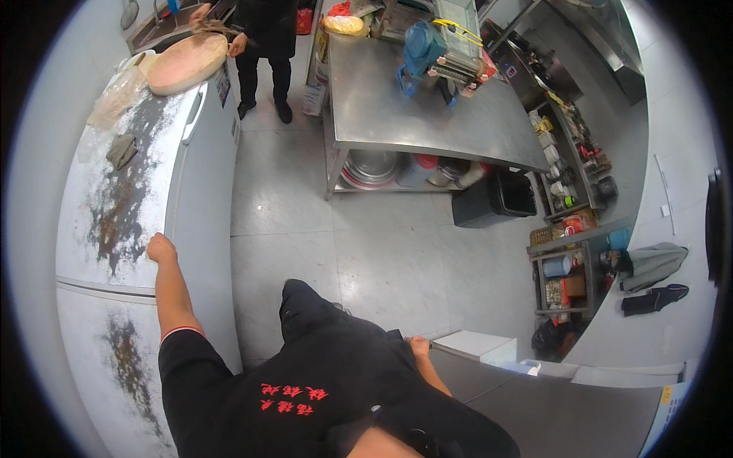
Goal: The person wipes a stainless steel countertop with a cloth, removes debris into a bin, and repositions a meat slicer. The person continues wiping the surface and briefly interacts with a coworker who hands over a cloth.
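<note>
My left hand [162, 248] rests with curled fingers on the front edge of a white chest freezer's lid [157, 220]. Nothing shows in that hand. The lid's top is worn, with dark and rusty stains. Farther along it lie a crumpled grey cloth [121, 150] and a clear plastic bag [118, 98]. Low beside my body, my right hand [419, 345] is close to the edge of a dark grey counter top [532, 401]. Its fingers are partly hidden, so a grip cannot be made out. A white box-like thing [475, 345] is just beyond it.
Another person's hand [237, 44] touches a round chopping block [189, 62] at the freezer's far end. A steel table [389, 97] bears a blue-motored machine [441, 54]. A black bin [492, 197] stands beside it. Loaded shelves [564, 275] line the right.
</note>
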`<state>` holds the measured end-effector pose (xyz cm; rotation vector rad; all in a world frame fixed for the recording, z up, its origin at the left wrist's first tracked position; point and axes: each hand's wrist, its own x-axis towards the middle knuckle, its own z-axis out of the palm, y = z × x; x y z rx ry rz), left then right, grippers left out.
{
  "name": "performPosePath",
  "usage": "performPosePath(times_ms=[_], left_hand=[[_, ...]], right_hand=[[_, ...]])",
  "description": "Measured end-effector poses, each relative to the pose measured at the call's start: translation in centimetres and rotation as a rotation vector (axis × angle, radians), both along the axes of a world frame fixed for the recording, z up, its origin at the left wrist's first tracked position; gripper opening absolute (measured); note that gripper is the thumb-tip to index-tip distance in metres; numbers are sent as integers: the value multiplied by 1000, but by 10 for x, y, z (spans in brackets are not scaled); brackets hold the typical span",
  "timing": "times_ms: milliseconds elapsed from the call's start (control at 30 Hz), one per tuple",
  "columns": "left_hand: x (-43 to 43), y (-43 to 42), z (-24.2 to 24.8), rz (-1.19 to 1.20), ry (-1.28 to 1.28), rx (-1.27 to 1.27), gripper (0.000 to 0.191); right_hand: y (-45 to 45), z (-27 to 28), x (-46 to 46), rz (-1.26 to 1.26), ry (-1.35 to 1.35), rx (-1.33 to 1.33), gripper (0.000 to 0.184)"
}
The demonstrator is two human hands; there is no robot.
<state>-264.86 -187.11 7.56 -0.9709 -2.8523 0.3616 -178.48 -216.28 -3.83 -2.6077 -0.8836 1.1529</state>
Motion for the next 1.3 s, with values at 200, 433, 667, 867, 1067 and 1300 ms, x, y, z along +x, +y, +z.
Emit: performPosePath(times_ms=[200, 433, 667, 867, 1067, 1300], left_hand=[[-2, 4, 0, -17, 0, 31, 20], [-10, 4, -6, -74, -5, -29, 18], [-17, 9, -7, -29, -99, -105, 19], [4, 15, 12, -11, -64, -83, 22], [-1, 17, 6, 5, -36, -92, 24], [-10, 23, -11, -15, -39, -62, 18]], right_hand=[[3, 1, -6, 89, 5, 45, 39], [21, -4, -8, 430, -151, -134, 42], [34, 27, -30, 49, 73, 82, 29], [38, 33, -31, 39, 87, 142, 43], [8, -13, -1, 332, -4, 102, 46], [92, -21, 26, 819, -113, -379, 33]])
